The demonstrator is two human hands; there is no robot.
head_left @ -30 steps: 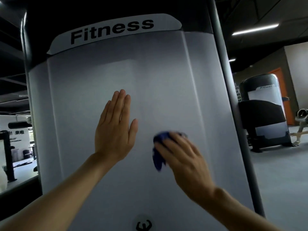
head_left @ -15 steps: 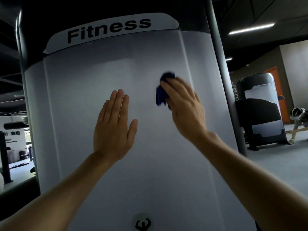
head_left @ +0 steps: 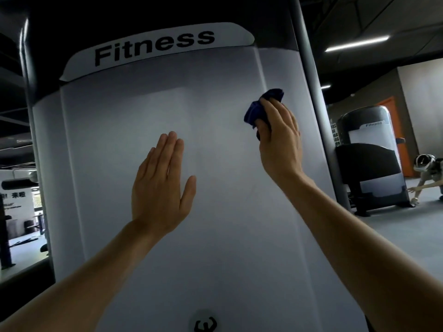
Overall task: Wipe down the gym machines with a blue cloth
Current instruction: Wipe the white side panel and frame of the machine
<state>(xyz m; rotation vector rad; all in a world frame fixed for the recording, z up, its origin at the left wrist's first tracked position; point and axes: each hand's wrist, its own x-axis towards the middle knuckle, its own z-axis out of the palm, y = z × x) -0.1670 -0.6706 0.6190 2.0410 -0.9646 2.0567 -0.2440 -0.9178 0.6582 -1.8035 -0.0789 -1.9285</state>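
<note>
Blue cloth (head_left: 260, 109): bunched against the white machine panel (head_left: 215, 236), toward its upper right edge, below the "Fitness" label (head_left: 153, 47).
Handling: looking soft, light and limp; best gathered in a wad under the fingers.
Right hand (head_left: 279, 140): gripping the cloth, pressing it on the panel.
Left hand (head_left: 160, 185): lying flat and open-fingered on the panel, lower left of the cloth.

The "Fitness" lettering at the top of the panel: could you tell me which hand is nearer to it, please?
Right. The right hand, gripping the blue cloth, is below and right of the "Fitness" lettering; the left hand lies flat much lower.
</note>
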